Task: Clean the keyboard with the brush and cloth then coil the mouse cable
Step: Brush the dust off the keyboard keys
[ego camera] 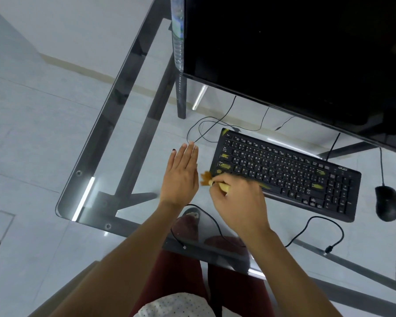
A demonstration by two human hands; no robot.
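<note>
Hands are working at the left end of one black keyboard point(284, 172), which is lying on a glass desk point(114, 115) below one dark monitor point(295, 53). One black mouse point(388, 203) is sitting just beside the keyboard's right end, near the desk's right edge, its cable point(381, 163) running up toward the monitor. Several yellowish scraps, about six, are lying on the keys, most of them near the left end.

The right hand point(238, 202) is curling over the keyboard's front left corner, its fingers pressed together around a small yellowish thing point(223, 186); what it is cannot be told, as it is blurred. A brownish scrap point(206, 177) is showing just left of those fingers, off the keyboard's edge. The left hand point(182, 177) is lying flat and empty with fingers straight and close together, just beside the keyboard's left end, not touching it.

Thin black cables point(206, 129) are looping behind the keyboard, and another point(316, 227) is curving along the desk's front edge. Bare glass is stretching left toward the desk's front left corner.
</note>
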